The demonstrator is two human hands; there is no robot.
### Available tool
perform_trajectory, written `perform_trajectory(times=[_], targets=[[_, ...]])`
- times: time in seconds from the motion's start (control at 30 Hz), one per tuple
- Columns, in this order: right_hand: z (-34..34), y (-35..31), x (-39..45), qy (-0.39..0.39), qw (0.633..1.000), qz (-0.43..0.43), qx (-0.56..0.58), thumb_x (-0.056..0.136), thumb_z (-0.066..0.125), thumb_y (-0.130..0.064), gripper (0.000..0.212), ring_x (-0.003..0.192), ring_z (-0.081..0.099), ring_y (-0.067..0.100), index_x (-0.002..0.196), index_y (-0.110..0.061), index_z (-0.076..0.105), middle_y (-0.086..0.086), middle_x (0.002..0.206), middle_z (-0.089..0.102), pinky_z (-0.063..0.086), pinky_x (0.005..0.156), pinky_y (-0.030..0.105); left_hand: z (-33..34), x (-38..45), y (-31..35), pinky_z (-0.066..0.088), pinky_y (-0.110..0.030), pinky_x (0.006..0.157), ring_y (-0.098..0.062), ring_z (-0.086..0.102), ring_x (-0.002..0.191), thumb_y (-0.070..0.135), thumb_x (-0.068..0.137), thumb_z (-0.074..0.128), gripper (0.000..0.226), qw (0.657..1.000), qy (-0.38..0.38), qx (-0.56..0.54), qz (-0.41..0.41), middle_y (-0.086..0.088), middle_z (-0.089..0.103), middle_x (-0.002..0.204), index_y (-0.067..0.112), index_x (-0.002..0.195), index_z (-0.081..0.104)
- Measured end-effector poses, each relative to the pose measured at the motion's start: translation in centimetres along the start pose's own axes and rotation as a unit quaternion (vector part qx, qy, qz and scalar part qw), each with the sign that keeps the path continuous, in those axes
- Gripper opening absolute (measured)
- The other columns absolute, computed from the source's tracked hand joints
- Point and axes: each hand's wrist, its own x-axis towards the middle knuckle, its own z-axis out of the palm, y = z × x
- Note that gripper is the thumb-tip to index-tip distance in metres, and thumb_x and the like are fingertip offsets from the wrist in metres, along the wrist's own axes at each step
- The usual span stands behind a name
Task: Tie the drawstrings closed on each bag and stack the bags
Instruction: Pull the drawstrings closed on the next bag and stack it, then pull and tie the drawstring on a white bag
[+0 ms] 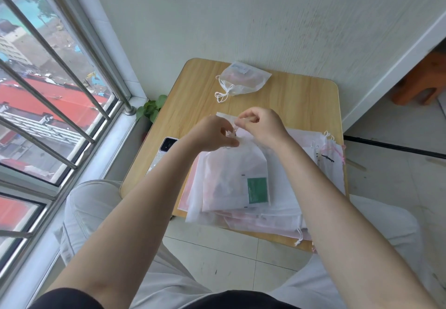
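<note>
A translucent white drawstring bag (234, 178) with a green label is lying on top of a pile of similar bags (284, 214) on the near half of a small wooden table (301, 96). At the bag's gathered mouth, the left hand (212, 133) and right hand (261, 125) are meeting, each with curled fingers pinching the thin white drawstring (235, 131); the cord's exact path between the fingertips is too blurred to tell. The pile is spreading toward the table's right edge, where white and pink cords are showing. Beyond the pile, near the table's far edge, a smaller tied bag (245, 78) is sitting alone, its looped strings trailing toward the pile. Just left of the pile, a phone (161, 150) is lying partly under the left forearm. The table has a pale wood grain and rounded corners and is standing against a textured white wall. Off its left edge a green leafy plant (150, 108) is sitting by a barred window (60, 79). The floor is tiled.
</note>
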Motion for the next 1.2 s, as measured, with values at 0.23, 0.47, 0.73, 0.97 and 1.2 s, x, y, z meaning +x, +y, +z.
perform_trajectory(times=[0.23, 0.47, 0.73, 0.97, 1.2], targets=[[-3.4, 2.0, 3.6, -0.061, 0.977, 0.103, -0.175, 0.085, 0.07, -0.029, 0.029, 0.087, 0.064, 0.023, 0.097, -0.003, 0.069, 0.012, 0.1, 0.07, 0.05, 0.077, 0.035, -1.0, 3.8, -1.6, 0.042, -0.026, 0.058, -0.013, 0.054, 0.061, 0.032, 0.083, 0.075, 0.026, 0.969, 0.117, -0.19, -0.106, 0.001, 0.061, 0.07, 0.008, 0.088, 0.069], [-4.4, -3.4, 9.6, 0.123, 0.987, -0.027, -0.101, 0.097, 0.047, -0.019, 0.041, 0.099, 0.062, 0.027, 0.137, -0.023, 0.04, 0.009, 0.119, 0.064, 0.049, 0.076, 0.033, -3.0, 9.0, 0.2, 0.052, -0.027, 0.051, -0.012, 0.06, 0.045, 0.028, 0.091, 0.067, 0.024, 0.881, 0.213, -0.395, -0.149, -0.007, 0.063, 0.066, 0.005, 0.084, 0.066], [-3.3, -1.8, 8.6, 0.062, 0.989, -0.002, -0.134, 0.094, 0.048, -0.019, 0.025, 0.1, 0.062, 0.026, 0.105, -0.005, 0.066, 0.009, 0.108, 0.068, 0.052, 0.083, 0.034, -0.3, 8.6, 0.8, 0.047, -0.022, 0.049, -0.013, 0.059, 0.053, 0.014, 0.088, 0.06, 0.008, 0.945, 0.076, -0.258, -0.185, -0.002, 0.063, 0.073, 0.012, 0.083, 0.066], [-2.8, 1.6, 4.1, -0.159, 0.963, 0.095, -0.198, 0.089, 0.052, -0.007, 0.022, 0.073, 0.068, 0.024, 0.09, -0.014, 0.073, 0.006, 0.086, 0.07, 0.051, 0.065, 0.028, 4.8, 4.7, 2.4, 0.04, -0.021, 0.07, -0.012, 0.056, 0.085, 0.036, 0.074, 0.081, 0.032, 0.997, -0.069, 0.017, -0.03, 0.01, 0.057, 0.086, 0.023, 0.101, 0.071], [-1.7, 4.8, 1.3, -0.179, 0.939, 0.119, -0.268, 0.087, 0.051, -0.008, 0.036, 0.107, 0.061, 0.023, 0.112, -0.027, 0.069, -0.001, 0.119, 0.066, 0.05, 0.096, 0.036, 6.5, 3.2, 2.8, 0.05, -0.028, 0.074, -0.013, 0.057, 0.085, 0.028, 0.08, 0.073, 0.018, 0.998, 0.01, 0.005, -0.066, 0.004, 0.064, 0.098, 0.02, 0.096, 0.072]])
